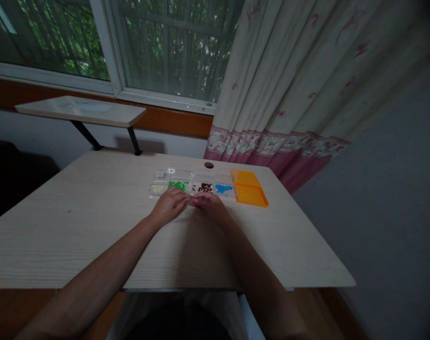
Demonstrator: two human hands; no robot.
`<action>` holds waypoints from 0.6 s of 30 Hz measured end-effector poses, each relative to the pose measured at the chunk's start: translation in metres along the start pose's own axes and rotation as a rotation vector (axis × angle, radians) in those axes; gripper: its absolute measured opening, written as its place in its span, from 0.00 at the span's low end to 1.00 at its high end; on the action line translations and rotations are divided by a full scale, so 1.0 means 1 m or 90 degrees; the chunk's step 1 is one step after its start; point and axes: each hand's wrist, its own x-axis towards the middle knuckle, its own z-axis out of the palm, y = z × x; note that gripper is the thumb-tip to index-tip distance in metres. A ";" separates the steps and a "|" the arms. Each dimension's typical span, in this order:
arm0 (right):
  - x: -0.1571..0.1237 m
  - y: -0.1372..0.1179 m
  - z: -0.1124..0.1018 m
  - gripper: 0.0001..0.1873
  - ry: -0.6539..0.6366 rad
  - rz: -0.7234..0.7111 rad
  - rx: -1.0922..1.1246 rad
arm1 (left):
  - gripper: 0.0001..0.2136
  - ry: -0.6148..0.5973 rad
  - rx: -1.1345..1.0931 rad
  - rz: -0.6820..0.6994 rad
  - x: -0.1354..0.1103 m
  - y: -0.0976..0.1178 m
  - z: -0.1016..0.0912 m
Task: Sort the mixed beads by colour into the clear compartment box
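Open clear cases [181, 172] just beyond the grip. Loose small contents: green pieces [179, 184] ahead-left, brown pieces [205, 187] ahead-right, blue pieces [222, 189] farther right, pale yellow pieces [157, 189] farther left.

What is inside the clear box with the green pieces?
Small green pieces show inside the clear box. The left hand covers part of its near side, so whatever lies behind it cannot be seen.

A pale wood-grain desk [105, 212] with a round hole [209, 165] near its far edge. Toward the far middle, clear boxes [181, 174] in a row, an open orange box [250, 195] at their right; far left, a black-legged shelf [80, 110].
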 end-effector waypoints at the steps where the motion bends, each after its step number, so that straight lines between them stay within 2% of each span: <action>1: 0.001 0.001 -0.001 0.21 0.004 -0.003 -0.005 | 0.11 -0.005 0.001 -0.002 0.000 0.000 0.000; 6: 0.004 0.002 -0.006 0.21 0.082 -0.031 -0.025 | 0.11 0.005 0.009 -0.034 0.000 -0.003 -0.001; 9: 0.004 0.003 -0.008 0.21 0.098 -0.039 -0.042 | 0.10 0.017 0.000 -0.055 0.000 -0.003 -0.001; 18: 0.002 0.007 0.001 0.24 0.003 -0.034 0.070 | 0.14 -0.010 -0.028 -0.058 -0.001 0.004 0.001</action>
